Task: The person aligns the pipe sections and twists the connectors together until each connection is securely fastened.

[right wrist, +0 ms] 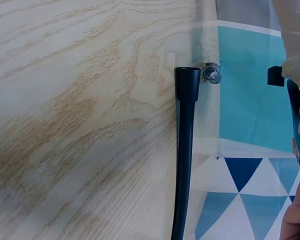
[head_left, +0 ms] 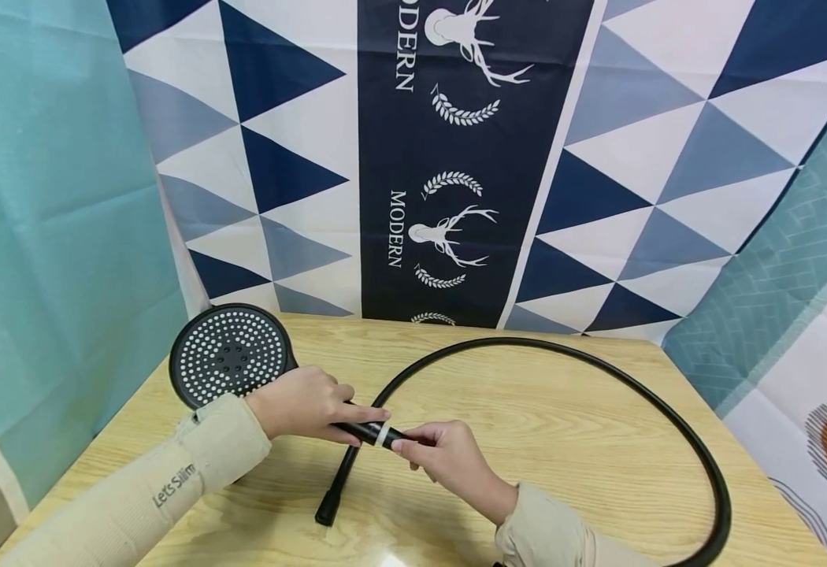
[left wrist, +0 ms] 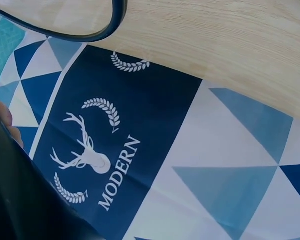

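Note:
A black shower head point(head_left: 232, 350) with a round face of pale nozzles tilts up at the left of the head view. My left hand point(head_left: 307, 405) grips its handle point(head_left: 367, 431), forefinger laid along it. A white ring point(head_left: 383, 435) circles the handle's lower end. Just past that ring, my right hand point(head_left: 452, 461) pinches the black end piece between thumb and fingers; the palm side is hidden. The shower head's dark body point(left wrist: 25, 195) fills the lower left of the left wrist view. One end of a black hose point(right wrist: 186, 85) lies on the table below the hands.
The hose point(head_left: 513, 341) arcs across the wooden table point(head_left: 498, 394) and passes behind the right sleeve. A small metal fitting point(right wrist: 212, 73) shows near the table's edge. Patterned cloth point(head_left: 300, 157) hangs at the back, with teal cloth point(head_left: 66, 197) at the left.

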The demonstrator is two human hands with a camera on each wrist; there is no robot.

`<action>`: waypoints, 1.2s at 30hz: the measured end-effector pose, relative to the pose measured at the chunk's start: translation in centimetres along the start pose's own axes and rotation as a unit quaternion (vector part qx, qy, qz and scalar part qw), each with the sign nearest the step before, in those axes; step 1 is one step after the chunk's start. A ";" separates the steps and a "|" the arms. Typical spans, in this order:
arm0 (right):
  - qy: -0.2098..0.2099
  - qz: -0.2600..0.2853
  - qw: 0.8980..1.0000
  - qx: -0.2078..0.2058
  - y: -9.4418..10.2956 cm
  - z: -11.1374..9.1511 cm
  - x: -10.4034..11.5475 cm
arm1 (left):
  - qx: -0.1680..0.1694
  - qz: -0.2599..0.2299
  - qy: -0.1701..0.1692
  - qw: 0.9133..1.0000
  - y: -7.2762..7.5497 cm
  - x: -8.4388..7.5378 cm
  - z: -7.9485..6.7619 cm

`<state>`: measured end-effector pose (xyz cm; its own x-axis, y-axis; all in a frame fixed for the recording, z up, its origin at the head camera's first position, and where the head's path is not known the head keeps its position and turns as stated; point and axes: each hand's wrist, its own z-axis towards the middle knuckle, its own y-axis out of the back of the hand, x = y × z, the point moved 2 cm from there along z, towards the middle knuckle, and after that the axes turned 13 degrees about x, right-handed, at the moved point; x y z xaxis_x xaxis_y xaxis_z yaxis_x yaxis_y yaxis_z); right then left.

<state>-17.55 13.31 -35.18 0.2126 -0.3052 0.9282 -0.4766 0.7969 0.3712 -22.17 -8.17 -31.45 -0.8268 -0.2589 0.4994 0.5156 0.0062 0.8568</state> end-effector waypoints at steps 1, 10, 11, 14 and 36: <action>0.005 -0.006 1.000 0.006 0.0 0.0 0.0 | 0.000 0.002 -0.001 1.000 0.0 0.0 0.0; 0.016 -0.020 0.999 0.029 0.0 0.1 -0.3 | 0.002 0.009 -0.010 1.000 -0.3 -0.1 -0.1; 0.017 -0.025 0.999 0.030 -0.1 0.1 -0.3 | 0.001 0.008 -0.010 1.000 -0.3 -0.1 -0.1; 0.020 -0.040 0.999 0.030 -0.2 0.1 -0.4 | -0.001 0.002 -0.007 1.000 -0.3 -0.2 -0.1; 0.041 -0.029 0.999 -0.011 -0.8 0.1 -0.3 | 0.008 -0.009 -0.007 1.000 0.0 0.1 -0.1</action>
<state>-17.34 12.71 -35.74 0.3088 -0.3087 0.8996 -0.4433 0.7901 0.4233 -22.20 -8.30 -31.43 -0.8393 -0.2464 0.4847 0.4965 0.0163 0.8679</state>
